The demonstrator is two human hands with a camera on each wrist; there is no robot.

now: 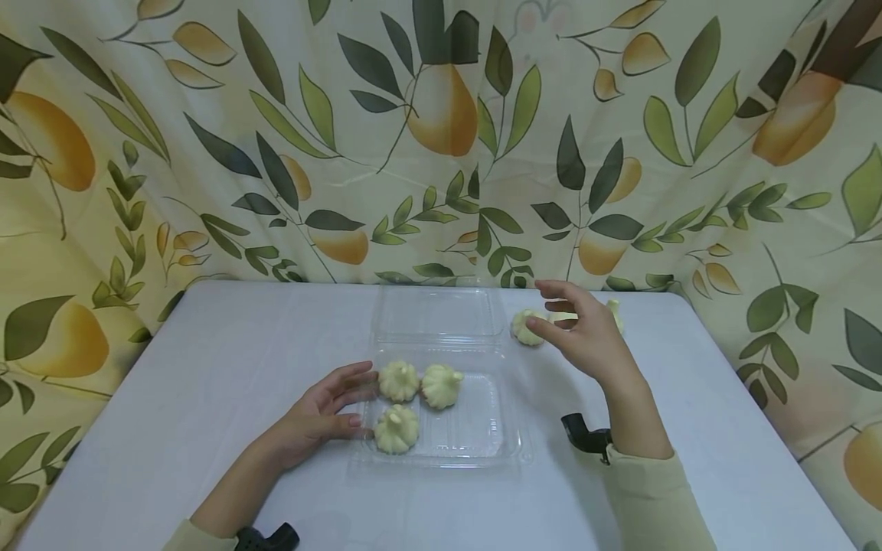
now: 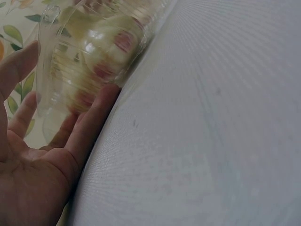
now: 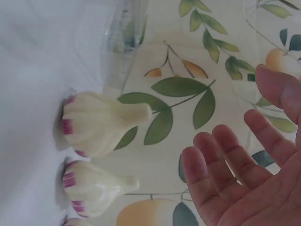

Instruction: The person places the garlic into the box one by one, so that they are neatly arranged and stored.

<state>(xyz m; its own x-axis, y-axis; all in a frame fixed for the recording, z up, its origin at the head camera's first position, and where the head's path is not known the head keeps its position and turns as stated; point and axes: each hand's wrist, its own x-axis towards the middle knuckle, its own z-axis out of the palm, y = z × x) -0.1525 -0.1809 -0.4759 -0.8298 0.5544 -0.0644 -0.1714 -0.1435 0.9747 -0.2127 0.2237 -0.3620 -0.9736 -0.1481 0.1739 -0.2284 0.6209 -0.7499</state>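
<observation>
A clear plastic clamshell box (image 1: 485, 413) lies with its lid folded back toward the wall. In its left part sit three pale garlic bulbs, one back left (image 1: 398, 381), one to its right (image 1: 442, 386) and one in front (image 1: 396, 429). My left hand (image 1: 313, 417) touches the box's left wall with extended fingers (image 2: 101, 101). Over at the back right, my right hand (image 1: 589, 333) hovers with spread fingers, holding nothing. A row of garlic bulbs stands near it, including a larger one (image 3: 91, 123) and a neighbour (image 3: 91, 188); the hand partly hides the row in the head view.
The white table (image 1: 241, 344) reaches back to a curtain (image 1: 427, 191) printed with leaves and fruit. The open lid (image 1: 441, 314) lies left of the garlic row. Black wrist mounts (image 1: 586, 434) sit at both sleeves.
</observation>
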